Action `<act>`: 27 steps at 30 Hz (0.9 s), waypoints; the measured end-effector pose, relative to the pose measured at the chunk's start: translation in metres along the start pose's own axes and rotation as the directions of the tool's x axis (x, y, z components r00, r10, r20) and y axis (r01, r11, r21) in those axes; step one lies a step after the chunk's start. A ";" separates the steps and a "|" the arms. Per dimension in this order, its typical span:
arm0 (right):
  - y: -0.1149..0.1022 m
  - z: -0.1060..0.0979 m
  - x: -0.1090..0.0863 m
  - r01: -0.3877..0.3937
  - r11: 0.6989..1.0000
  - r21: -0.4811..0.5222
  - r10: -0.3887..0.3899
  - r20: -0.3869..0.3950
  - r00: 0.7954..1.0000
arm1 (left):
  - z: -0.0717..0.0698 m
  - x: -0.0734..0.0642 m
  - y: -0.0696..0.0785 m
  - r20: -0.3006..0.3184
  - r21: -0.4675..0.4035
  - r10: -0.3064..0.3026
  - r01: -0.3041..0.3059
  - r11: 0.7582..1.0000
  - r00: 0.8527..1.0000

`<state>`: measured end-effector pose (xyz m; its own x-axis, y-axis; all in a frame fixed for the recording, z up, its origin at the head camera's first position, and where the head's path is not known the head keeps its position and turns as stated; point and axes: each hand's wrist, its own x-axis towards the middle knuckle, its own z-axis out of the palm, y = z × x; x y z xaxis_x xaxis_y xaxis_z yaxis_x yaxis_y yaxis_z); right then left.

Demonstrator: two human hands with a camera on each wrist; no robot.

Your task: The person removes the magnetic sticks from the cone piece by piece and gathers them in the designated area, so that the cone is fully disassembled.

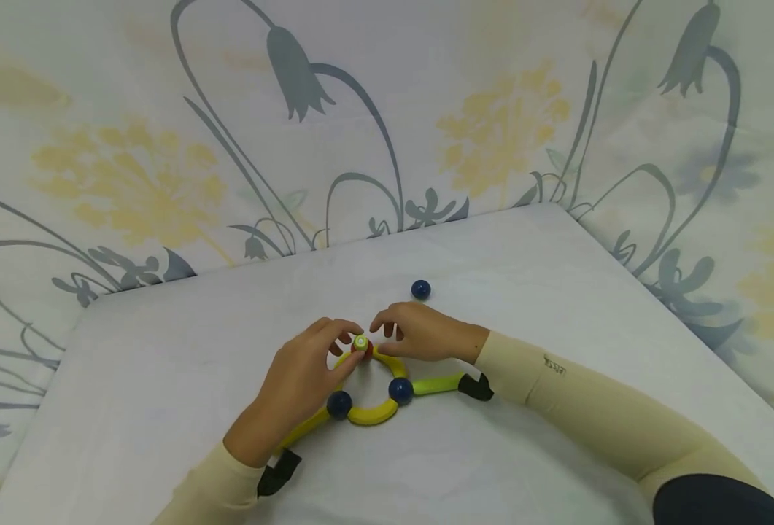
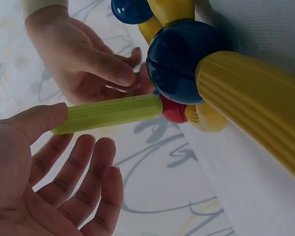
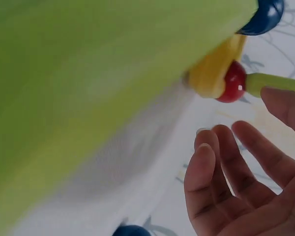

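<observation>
Left hand (image 1: 298,373): green rod (image 2: 110,114) (on red ball (image 3: 231,82)).

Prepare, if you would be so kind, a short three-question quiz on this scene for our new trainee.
1. Multiple choice: The green stick that is being held meets a ball of which colour?
A) blue
B) red
C) yellow

2. True or false: One blue ball lies apart from the joined toy pieces.

3. Short answer: Which hand pinches that stick?

Key:
1. B, the red ball.
2. True.
3. The left hand; the right hand is close by but not gripping it.
</observation>
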<state>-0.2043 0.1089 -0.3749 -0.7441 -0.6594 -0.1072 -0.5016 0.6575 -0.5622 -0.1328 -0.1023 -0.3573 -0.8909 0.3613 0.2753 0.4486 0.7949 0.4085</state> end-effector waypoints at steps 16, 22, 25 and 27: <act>0.001 0.016 0.027 0.014 0.998 0.062 -0.017 0.053 0.998 | -0.001 -0.002 -0.001 -0.005 -0.033 0.012 -0.012 0.999 1.000; 0.002 0.015 0.025 0.045 0.998 0.046 -0.046 0.023 0.999 | -0.002 0.000 -0.002 0.005 -0.042 0.019 -0.019 0.999 1.000; 0.001 0.014 0.024 0.064 0.996 0.064 -0.065 0.021 0.998 | -0.003 0.000 -0.003 -0.005 -0.043 0.016 -0.016 0.999 1.000; 0.001 0.014 0.024 0.064 0.995 0.070 -0.066 0.024 0.998 | -0.002 0.001 -0.005 -0.017 -0.047 0.007 -0.008 0.999 1.000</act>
<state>-0.2161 0.0889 -0.3897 -0.6988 -0.7098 -0.0892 -0.5160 0.5865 -0.6243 -0.1356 -0.1071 -0.3570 -0.8864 0.3586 0.2927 0.4583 0.7684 0.4467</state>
